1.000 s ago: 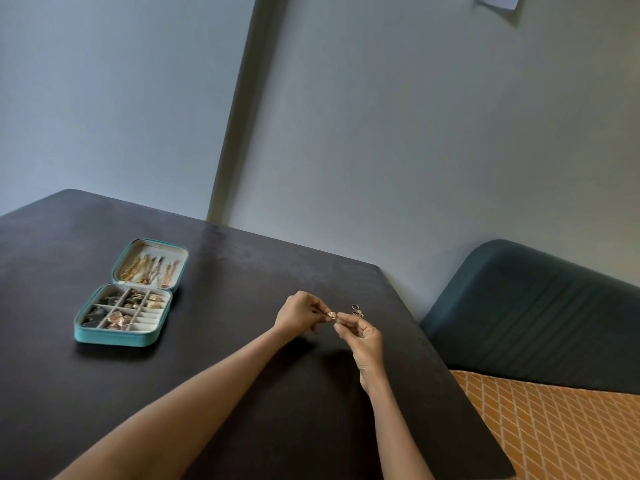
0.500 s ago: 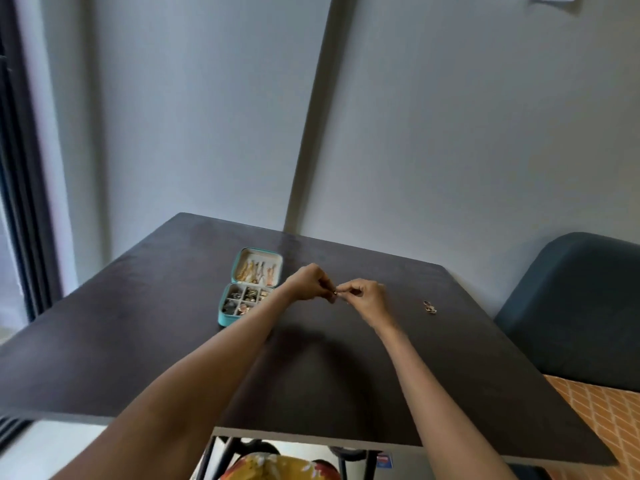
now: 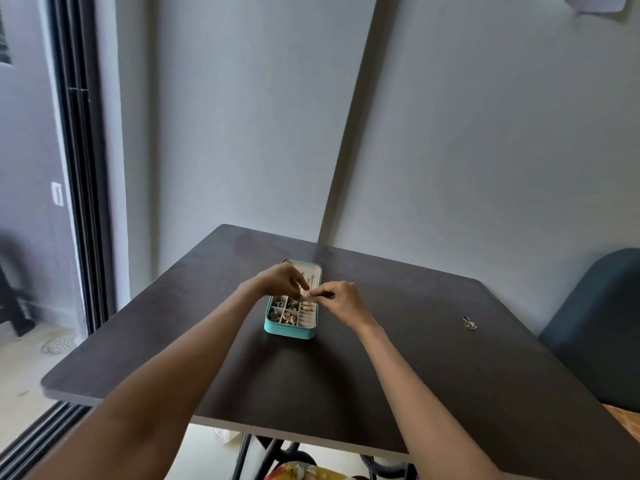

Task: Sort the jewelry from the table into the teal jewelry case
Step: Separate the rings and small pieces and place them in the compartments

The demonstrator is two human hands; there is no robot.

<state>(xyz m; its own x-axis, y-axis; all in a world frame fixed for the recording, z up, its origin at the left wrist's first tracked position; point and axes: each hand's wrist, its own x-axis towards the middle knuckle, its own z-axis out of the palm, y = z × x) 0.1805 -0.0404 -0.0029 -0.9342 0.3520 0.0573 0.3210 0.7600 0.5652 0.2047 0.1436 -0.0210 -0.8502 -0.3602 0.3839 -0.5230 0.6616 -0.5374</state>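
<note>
Dark brown rectangular tabletop. Open teal jewelry case near its centre, compartments holding mixed small pieces. Left hand and right hand together pinch a tiny gold piece above it. Loose gold rings toward right edge.

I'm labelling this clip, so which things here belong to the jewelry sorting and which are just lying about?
Part of the job:
- teal jewelry case, open
- small piece pinched between left hand and right hand
- loose jewelry on the table

Lying about:
- dark chair
- floor drain
</note>
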